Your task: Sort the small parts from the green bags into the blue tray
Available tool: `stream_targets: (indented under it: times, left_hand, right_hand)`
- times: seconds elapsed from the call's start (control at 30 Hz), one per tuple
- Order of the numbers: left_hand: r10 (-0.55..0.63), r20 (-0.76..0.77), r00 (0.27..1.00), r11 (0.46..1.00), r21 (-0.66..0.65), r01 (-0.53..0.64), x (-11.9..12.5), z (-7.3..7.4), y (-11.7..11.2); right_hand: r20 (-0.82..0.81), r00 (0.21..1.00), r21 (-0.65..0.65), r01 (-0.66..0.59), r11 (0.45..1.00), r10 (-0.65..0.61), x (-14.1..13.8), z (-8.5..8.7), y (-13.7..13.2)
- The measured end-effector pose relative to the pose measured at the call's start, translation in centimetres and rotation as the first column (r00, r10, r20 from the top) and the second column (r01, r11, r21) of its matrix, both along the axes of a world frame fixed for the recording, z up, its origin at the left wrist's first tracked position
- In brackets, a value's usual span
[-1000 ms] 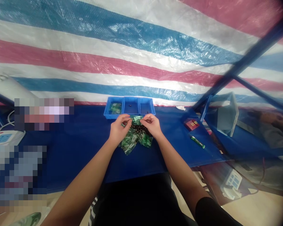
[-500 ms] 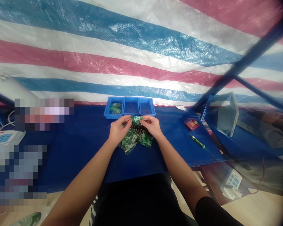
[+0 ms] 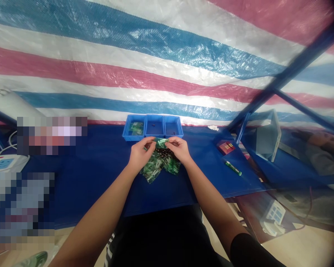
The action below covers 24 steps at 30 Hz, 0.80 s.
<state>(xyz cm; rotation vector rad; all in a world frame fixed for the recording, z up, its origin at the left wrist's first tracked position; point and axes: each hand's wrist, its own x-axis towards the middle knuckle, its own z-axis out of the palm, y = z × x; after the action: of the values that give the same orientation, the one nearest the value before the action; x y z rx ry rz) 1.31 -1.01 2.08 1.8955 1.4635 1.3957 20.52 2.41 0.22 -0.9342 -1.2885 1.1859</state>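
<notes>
left hand [image 3: 140, 154] pinches one end of a small green packet [image 3: 161, 142] | right hand [image 3: 180, 149] pinches the other | packet stretched between both, near a heap of green packets [image 3: 155, 167] on the blue table [image 3: 97, 163] | blue bins [image 3: 132, 138] just beyond

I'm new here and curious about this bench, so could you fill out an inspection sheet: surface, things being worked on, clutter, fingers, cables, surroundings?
Surface: blue tabletop.
Job's things: green-and-white piece in hand; mixed green pile with small dark bits below; three blue bins beyond, green pieces in the leftmost.
Clutter: red box, green tube and white scrap, all to the right.
Fingers: left hand and right hand pinch opposite ends of the piece.
Cables: pale cable, far left.
Surroundings: striped sheet behind; blue frame right; pixelated patches left, contents unreadable.
</notes>
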Motion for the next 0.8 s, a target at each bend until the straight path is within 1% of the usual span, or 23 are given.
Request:
stream_targets:
  times: [0.27,0.4,0.47,0.6,0.67,0.73,0.8]
  left_hand:
    - [-0.02,-0.059,0.998,0.999,0.045,0.023,-0.08,0.14,0.07]
    - [-0.009,-0.053,0.999,0.997,0.076,0.013,-0.09,0.07,0.13]
    - [0.004,-0.064,0.998,0.998,0.068,0.001,-0.11,-0.01,0.15]
    - [0.024,-0.065,0.998,0.999,0.026,-0.022,-0.13,-0.01,0.05]
    - [0.003,-0.035,0.999,1.0,-0.001,-0.003,-0.12,0.11,-0.06]
    - [-0.041,-0.002,0.999,0.999,-0.026,0.041,-0.13,0.26,-0.19]
    - [-0.065,0.002,0.998,0.997,-0.04,0.065,-0.17,0.4,-0.27]
  right_hand:
    - [0.029,0.999,-0.016,0.042,0.999,-0.042,-0.01,0.28,-0.03]
    - [0.068,0.995,0.028,0.075,0.997,-0.077,0.08,0.55,-0.09]
    - [0.069,0.996,0.03,0.057,0.998,-0.059,0.1,0.63,-0.14]
    - [0.04,0.999,-0.03,-0.014,0.999,0.015,0.08,0.66,-0.18]
    - [0.027,0.999,-0.034,-0.015,0.999,0.016,0.11,0.69,-0.16]
    - [0.025,1.0,-0.028,-0.01,1.0,0.011,0.19,0.79,-0.14]
    - [0.035,0.999,-0.03,-0.006,1.0,0.007,0.27,0.9,-0.14]
